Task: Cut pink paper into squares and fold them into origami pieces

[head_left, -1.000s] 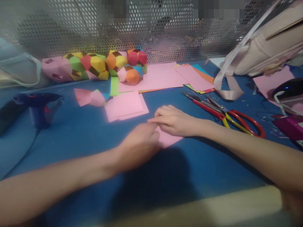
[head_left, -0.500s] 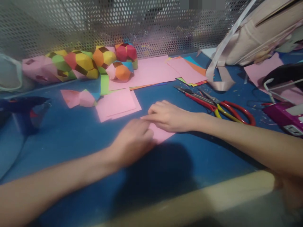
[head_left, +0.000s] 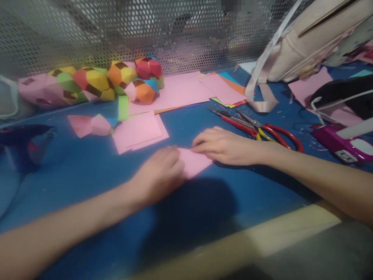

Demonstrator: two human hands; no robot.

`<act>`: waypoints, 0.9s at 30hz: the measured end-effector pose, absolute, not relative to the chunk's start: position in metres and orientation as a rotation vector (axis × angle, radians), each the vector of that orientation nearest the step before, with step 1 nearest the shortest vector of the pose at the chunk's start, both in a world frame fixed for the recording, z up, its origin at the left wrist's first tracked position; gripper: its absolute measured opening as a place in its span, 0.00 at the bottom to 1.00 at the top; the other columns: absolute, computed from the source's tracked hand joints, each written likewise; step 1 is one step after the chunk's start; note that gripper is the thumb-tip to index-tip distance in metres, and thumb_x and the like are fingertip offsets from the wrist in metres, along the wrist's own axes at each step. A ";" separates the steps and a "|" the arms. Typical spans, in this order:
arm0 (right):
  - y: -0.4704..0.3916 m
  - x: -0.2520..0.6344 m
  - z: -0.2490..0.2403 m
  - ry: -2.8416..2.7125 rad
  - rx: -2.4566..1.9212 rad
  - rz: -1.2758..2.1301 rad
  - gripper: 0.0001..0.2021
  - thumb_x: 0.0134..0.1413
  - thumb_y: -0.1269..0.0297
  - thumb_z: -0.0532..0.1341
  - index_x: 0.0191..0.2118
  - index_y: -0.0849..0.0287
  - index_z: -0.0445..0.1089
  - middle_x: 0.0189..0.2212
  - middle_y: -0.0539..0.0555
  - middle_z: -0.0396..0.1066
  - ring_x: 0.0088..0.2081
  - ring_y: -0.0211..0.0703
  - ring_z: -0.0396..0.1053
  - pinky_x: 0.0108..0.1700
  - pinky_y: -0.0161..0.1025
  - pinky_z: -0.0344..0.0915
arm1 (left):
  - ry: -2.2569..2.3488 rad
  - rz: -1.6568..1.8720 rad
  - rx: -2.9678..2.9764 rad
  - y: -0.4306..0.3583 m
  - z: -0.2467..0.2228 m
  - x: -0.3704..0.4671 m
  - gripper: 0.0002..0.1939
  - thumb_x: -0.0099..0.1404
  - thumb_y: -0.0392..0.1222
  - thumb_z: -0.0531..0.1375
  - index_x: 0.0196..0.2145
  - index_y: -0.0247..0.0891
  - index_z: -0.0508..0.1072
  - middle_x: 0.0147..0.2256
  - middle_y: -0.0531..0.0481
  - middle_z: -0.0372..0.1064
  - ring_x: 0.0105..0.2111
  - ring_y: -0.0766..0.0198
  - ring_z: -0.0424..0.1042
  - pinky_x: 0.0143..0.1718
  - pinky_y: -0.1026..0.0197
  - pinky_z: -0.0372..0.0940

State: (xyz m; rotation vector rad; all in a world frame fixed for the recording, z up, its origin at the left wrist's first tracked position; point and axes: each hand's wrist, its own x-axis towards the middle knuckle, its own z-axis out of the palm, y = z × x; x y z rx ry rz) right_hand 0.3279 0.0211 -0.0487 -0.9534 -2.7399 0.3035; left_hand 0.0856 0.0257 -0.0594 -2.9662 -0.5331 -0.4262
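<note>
A small folded pink paper [head_left: 194, 162] lies on the blue table between my hands. My left hand [head_left: 160, 175] is closed on its left end, the fingers curled and somewhat blurred. On the paper's upper right edge rest the fingertips of my right hand [head_left: 223, 147], pressed together and pinching it against the table. Behind my left hand lies a small stack of pink sheets [head_left: 138, 132]. To its left is a pink folded paper piece [head_left: 93, 125] with a blue end.
Colourful folded paper balls [head_left: 93, 83] line the perforated metal screen [head_left: 116, 31]. Scissors [head_left: 256, 126] lie behind my right hand. A blue glue gun [head_left: 21, 144] stands at the left; a purple device [head_left: 340, 144], ribbon [head_left: 264, 105] and bag [head_left: 294, 50] are at the right.
My right hand has slid right along the pink paper, away from my left hand, uncovering more of it. The view has shifted slightly, so background things appear further left.
</note>
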 end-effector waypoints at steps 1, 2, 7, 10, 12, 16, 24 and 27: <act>0.020 0.330 -0.050 -2.699 -0.982 0.372 0.16 0.63 0.69 0.48 0.47 0.59 0.72 0.46 0.59 0.70 0.45 0.47 0.63 0.45 0.46 0.56 | -0.538 -0.429 -2.976 0.026 -0.060 0.085 0.10 0.66 0.36 0.52 0.29 0.33 0.69 0.34 0.41 0.69 0.41 0.54 0.70 0.41 0.50 0.70; 0.018 0.331 -0.051 -2.656 -1.007 0.435 0.16 0.64 0.68 0.48 0.48 0.59 0.72 0.46 0.59 0.70 0.47 0.47 0.64 0.46 0.46 0.57 | -0.544 -0.433 -2.987 0.026 -0.061 0.085 0.10 0.66 0.36 0.52 0.30 0.33 0.69 0.35 0.40 0.69 0.41 0.54 0.70 0.42 0.50 0.70; 0.012 0.335 -0.056 -2.537 -1.066 0.577 0.16 0.65 0.64 0.49 0.50 0.58 0.71 0.50 0.60 0.68 0.52 0.48 0.63 0.51 0.50 0.55 | -0.567 -0.472 -3.012 0.027 -0.062 0.082 0.08 0.66 0.36 0.52 0.31 0.33 0.68 0.44 0.34 0.68 0.44 0.53 0.70 0.42 0.49 0.70; 0.011 0.335 -0.057 -2.542 -1.057 0.560 0.17 0.65 0.66 0.48 0.51 0.59 0.71 0.50 0.60 0.68 0.52 0.48 0.62 0.51 0.50 0.55 | -0.589 -0.458 -3.040 0.027 -0.061 0.082 0.07 0.65 0.36 0.53 0.31 0.33 0.68 0.43 0.35 0.69 0.44 0.53 0.70 0.41 0.49 0.70; 0.010 0.336 -0.057 -2.575 -1.029 0.517 0.17 0.65 0.67 0.48 0.51 0.59 0.71 0.51 0.61 0.68 0.53 0.48 0.62 0.50 0.50 0.56 | -0.592 -0.457 -3.058 0.028 -0.060 0.082 0.06 0.64 0.35 0.53 0.31 0.34 0.68 0.42 0.35 0.69 0.43 0.53 0.70 0.42 0.49 0.70; 0.010 0.338 -0.058 -2.628 -0.981 0.424 0.17 0.65 0.68 0.48 0.52 0.60 0.70 0.52 0.62 0.68 0.53 0.49 0.62 0.50 0.50 0.56 | -0.606 -0.447 -3.063 0.028 -0.059 0.082 0.06 0.64 0.35 0.53 0.33 0.34 0.69 0.42 0.35 0.70 0.44 0.52 0.70 0.42 0.48 0.70; 0.008 0.343 -0.054 -2.757 -0.891 0.223 0.18 0.65 0.70 0.47 0.52 0.62 0.70 0.53 0.64 0.68 0.54 0.49 0.63 0.48 0.48 0.60 | -0.556 -0.398 -2.972 0.029 -0.060 0.080 0.09 0.66 0.38 0.52 0.34 0.31 0.70 0.44 0.32 0.70 0.44 0.50 0.71 0.43 0.49 0.70; 0.003 0.348 -0.048 -2.812 -0.874 0.138 0.17 0.64 0.71 0.48 0.50 0.63 0.71 0.53 0.63 0.68 0.54 0.50 0.65 0.49 0.49 0.61 | -0.548 -0.352 -2.948 0.030 -0.058 0.079 0.10 0.66 0.39 0.51 0.33 0.31 0.70 0.40 0.34 0.70 0.40 0.52 0.71 0.39 0.50 0.70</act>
